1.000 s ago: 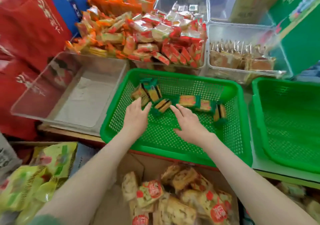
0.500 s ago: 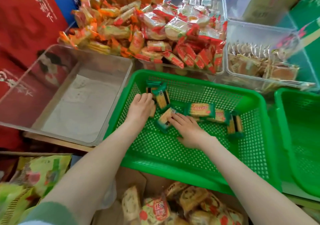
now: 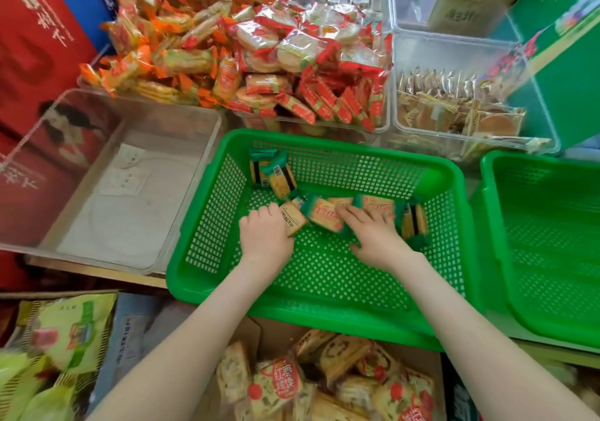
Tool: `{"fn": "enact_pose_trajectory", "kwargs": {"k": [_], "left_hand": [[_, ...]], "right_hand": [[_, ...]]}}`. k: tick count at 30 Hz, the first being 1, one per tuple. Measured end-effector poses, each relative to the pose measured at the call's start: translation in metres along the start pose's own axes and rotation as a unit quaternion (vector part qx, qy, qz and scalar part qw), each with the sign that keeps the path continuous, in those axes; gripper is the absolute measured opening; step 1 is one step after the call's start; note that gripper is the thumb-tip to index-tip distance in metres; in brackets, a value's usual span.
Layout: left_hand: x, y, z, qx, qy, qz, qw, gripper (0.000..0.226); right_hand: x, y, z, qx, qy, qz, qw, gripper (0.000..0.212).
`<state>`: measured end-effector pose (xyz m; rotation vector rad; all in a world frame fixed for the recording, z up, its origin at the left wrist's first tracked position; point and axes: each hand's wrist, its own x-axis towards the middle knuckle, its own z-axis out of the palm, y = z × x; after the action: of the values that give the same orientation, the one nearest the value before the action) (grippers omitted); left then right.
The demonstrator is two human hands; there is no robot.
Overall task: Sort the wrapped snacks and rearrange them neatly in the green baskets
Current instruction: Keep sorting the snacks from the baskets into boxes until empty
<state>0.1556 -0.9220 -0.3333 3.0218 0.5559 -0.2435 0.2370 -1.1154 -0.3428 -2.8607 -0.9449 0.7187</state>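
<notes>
my left hand (image 3: 264, 237) is in the middle of the frame, inside the green basket (image 3: 324, 320), with its fingers curled round the near end of a tan wrapped snack (image 3: 293, 220). my right hand (image 3: 373, 237) is just to the right of it. its fingers are fairly straight and close together, lying on a green-edged packet (image 3: 324, 214) and touching the next packet (image 3: 376, 204) behind it. an upright packet (image 3: 414, 222) stands on edge at the right end of that row, and two leaning packets (image 3: 276, 173) sit in the basket's upper left corner. a second green basket (image 3: 552, 242) is at the right edge of the frame and a clear bin (image 3: 146, 212) at the left. heaped red and orange snacks (image 3: 259, 63) fill the top.
</notes>
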Motion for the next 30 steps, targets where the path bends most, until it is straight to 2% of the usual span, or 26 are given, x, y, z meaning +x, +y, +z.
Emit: {"fn": "enact_pose_trajectory", "kwargs": {"k": [4,8,12,14,18,21,25,30], "left_hand": [[-0.012,0.013,0.001,-0.057,-0.006,0.005,0.998,0.058],[-0.033,0.030,-0.009,-0.095,0.018,0.034,0.995,0.059],[-0.064,0.068,-0.026,-0.115,0.063,0.163,0.978,0.065],[-0.083,0.092,-0.032,-0.106,0.092,0.240,0.960,0.073],[-0.126,0.145,-0.041,-0.105,0.140,0.328,0.928,0.072],[-0.168,0.202,-0.045,-0.136,0.152,0.367,0.908,0.070],[-0.228,0.275,-0.041,-0.182,0.114,0.358,0.909,0.070],[-0.298,0.349,-0.011,-0.138,0.033,0.383,0.913,0.055]], "right_hand": [[-0.012,0.000,0.000,-0.004,-0.006,-0.029,1.000,0.073],[-0.040,0.000,-0.008,0.082,0.071,-0.053,0.993,0.090],[-0.089,0.007,-0.023,0.104,0.120,-0.154,0.975,0.097],[-0.122,0.018,-0.027,0.111,0.131,-0.156,0.973,0.090],[-0.199,0.055,-0.025,0.090,0.187,-0.097,0.973,0.077],[-0.269,0.096,-0.013,0.085,0.228,-0.013,0.970,0.071],[-0.366,0.156,0.009,0.157,0.276,0.133,0.939,0.063],[-0.460,0.233,0.060,0.239,0.266,0.292,0.887,0.062]]}}
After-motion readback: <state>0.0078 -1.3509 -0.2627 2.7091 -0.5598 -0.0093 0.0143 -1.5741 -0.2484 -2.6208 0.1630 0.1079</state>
